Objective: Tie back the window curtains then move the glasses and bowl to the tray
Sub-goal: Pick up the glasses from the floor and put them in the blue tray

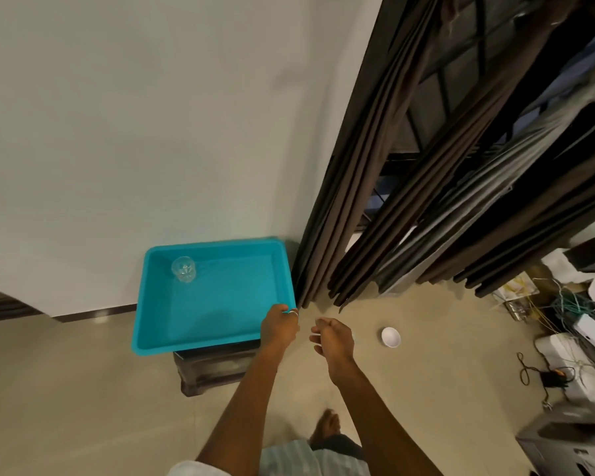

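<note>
Pale wall point(152, 115) and beige floor point(83, 389) make up the left of the view. Against the wall, a turquoise plastic tray point(220, 341) sits on top of a dark crate point(213, 369). One clear drinking glass point(183, 268) stands upright inside the tray at its far left corner.

Left hand point(279, 326): positioned at the tray's near right corner, fingers curled downward over the rim. A small shiny curve shows at the fingertips; whether the hand grips the tray, another object or nothing cannot be told.

Right hand point(334, 340): held in the air just beside the left, above the floor, fingers loosely curled, nothing seen in it.

A bare foot point(327, 422) rests on the floor below the hands.

Dark brown curtains point(354, 173) hang in loose folds to the floor right of the tray, parted over a barred window point(461, 73).

A small white bowl point(391, 337) lies on the floor right of the right hand, apart from it. Tangled cables point(571, 307) and white boxes point(588, 329) crowd the far right.
</note>
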A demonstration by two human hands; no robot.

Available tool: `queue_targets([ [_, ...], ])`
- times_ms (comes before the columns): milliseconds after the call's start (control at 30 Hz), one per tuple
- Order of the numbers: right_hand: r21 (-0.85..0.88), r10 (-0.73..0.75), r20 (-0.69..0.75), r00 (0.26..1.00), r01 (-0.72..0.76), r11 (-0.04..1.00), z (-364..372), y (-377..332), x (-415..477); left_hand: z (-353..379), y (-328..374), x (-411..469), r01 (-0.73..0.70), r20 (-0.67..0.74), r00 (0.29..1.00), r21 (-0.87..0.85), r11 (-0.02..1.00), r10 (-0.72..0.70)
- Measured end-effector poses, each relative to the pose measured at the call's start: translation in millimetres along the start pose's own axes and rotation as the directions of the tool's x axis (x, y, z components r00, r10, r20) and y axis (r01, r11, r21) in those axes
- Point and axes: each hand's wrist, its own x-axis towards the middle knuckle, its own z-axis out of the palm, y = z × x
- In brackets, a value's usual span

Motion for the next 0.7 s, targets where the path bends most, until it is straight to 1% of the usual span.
queue_targets([
  [33, 0.003, 0.002, -0.002, 1.000, -0.002, 1.000, -4, 0, 4, 4, 3, 1, -0.002, 0.001, 1.000, 0.003, 1.000, 0.002],
  [133, 0.013, 0.020, -0.003, 1.000, -0.020, 1.000, -19, -3, 19, 20, 12, 6, -0.028, 0.016, 1.000, 0.103, 0.994, 0.026],
  [267, 0.015, 0.021, 0.030, 0.999, -0.022, 1.000, -46, -11, 45, 54, 29, 8, -0.024, -0.019, 1.000, 0.023, 0.999, 0.025],
  [467, -0.010, 0.020, 0.122, 0.992, -0.019, 1.000, -118, -26, 107, 142, 58, 13, 0.017, -0.100, 0.995, 0.016, 1.000, -0.015],
  [600, -0.006, 0.042, 0.147, 0.988, -0.042, 0.999, -179, -37, 155, 216, 75, 2, 0.094, -0.077, 0.992, -0.094, 0.991, -0.101],
  [700, -0.033, 0.054, 0.172, 0.984, -0.049, 0.998, -216, -43, 184, 257, 87, -8, 0.109, -0.086, 0.989, -0.114, 0.987, -0.119],
])
